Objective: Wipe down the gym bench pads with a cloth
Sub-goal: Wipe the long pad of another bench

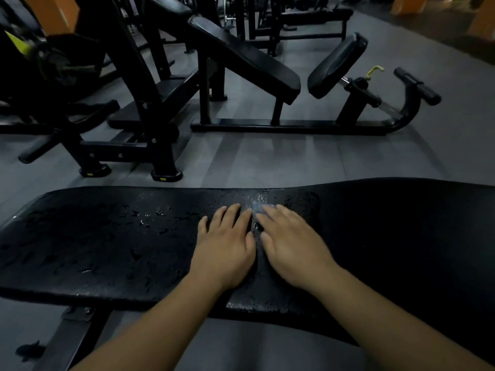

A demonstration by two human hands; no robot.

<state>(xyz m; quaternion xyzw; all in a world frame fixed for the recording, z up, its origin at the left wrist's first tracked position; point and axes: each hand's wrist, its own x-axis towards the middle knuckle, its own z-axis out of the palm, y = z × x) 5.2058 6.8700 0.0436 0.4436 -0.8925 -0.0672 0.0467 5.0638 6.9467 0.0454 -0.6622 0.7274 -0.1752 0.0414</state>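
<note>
A long black bench pad (93, 250) runs across the view, and its left part is speckled with wet droplets. A dark cloth (297, 200) lies spread across the middle of the pad, hard to tell apart from the pad itself. My left hand (227, 247) and my right hand (292, 247) lie flat on this cloth side by side, palms down, fingers spread and pointing away from me. A small pale blurred patch (255, 208) shows at the right hand's fingertips; I cannot tell what it is. The right hand is slightly blurred.
Beyond the pad is grey rubber floor (267, 159). An incline bench (249, 57) with a seat pad (337, 65) and foot roller (417, 85) stands behind. A black machine frame (139, 103) stands at the back left. The bench's own steel leg (75, 336) is below left.
</note>
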